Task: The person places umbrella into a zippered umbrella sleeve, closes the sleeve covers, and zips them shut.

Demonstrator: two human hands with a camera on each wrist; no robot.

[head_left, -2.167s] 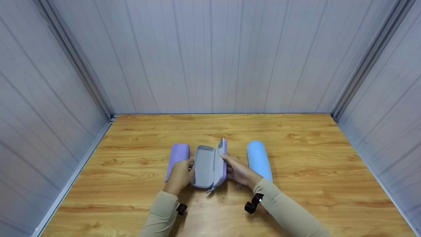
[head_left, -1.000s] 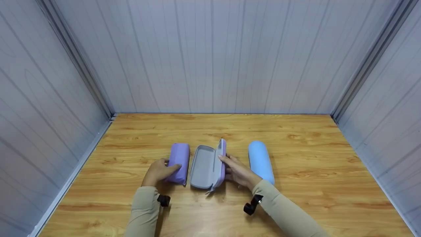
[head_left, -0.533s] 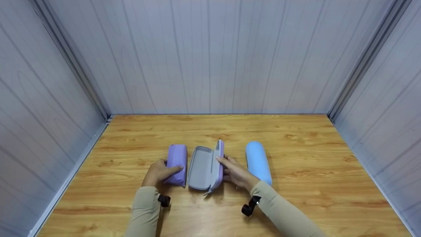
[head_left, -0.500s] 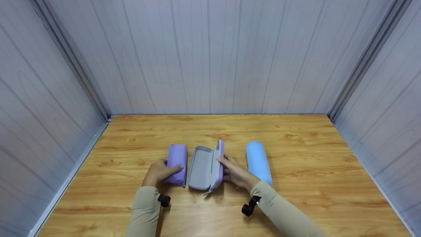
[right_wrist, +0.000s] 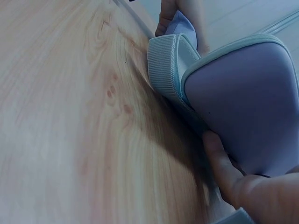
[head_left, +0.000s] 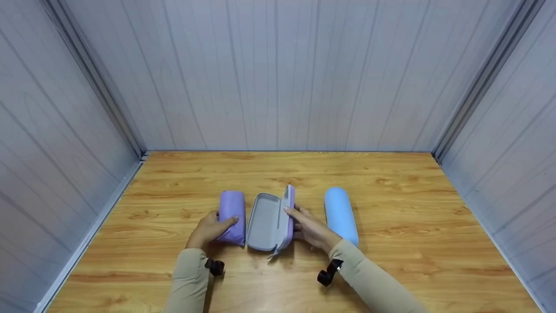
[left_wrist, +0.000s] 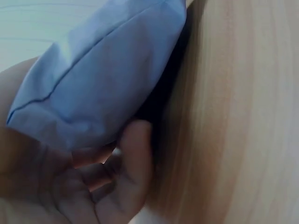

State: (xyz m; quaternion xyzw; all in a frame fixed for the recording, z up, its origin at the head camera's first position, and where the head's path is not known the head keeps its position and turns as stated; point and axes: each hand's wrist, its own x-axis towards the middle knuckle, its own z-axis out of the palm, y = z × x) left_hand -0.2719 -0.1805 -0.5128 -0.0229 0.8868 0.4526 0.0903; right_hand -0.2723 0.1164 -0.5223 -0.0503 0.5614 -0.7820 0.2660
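Observation:
My left hand (head_left: 211, 228) grips a purple fabric pouch (head_left: 232, 204), thumb on top and fingers at its left side. In the left wrist view the seamed end of the soft pouch (left_wrist: 107, 74) shows, fingers curled below it. Just right of it lies an unzipped hard case (head_left: 264, 221), grey inside and purple outside, with nothing visible in its tray half. My right hand (head_left: 312, 228) holds the raised lid, thumb inside and fingers against the outer shell. The right wrist view shows the purple shell (right_wrist: 245, 102) close up, with fingers under it.
A light blue rounded case (head_left: 340, 213) lies to the right, partly behind the right forearm. The wooden table (head_left: 278, 171) has a panelled wall (head_left: 278, 78) behind and one on each side. A black camera sits on each wrist.
The left hand has left the hard case's left edge, moved left and taken hold of the purple pouch. The right hand stays on the lid. Over the last half second little differs.

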